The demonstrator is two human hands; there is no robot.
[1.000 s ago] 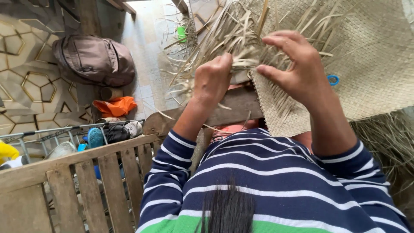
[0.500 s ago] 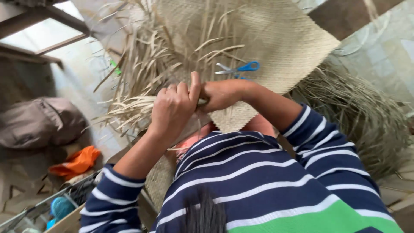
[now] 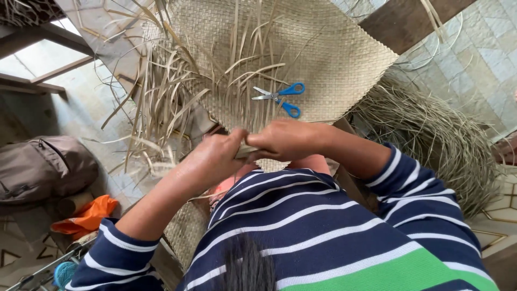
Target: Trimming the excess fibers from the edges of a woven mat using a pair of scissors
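Leaf strip (image 3: 245,151) between both hands

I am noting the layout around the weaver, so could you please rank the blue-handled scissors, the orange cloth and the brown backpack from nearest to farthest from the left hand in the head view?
From the left hand:
1. Blue-handled scissors, lying on the woven mat, just above the hands.
2. Orange cloth, lower left on the floor.
3. Brown backpack, at the far left edge.

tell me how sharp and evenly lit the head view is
Head view: the woven mat and blue-handled scissors are sharp in soft, even daylight; the left hand and right hand show no motion blur; the floor patch at the upper left glares pale; straight edges bend towards the corners.
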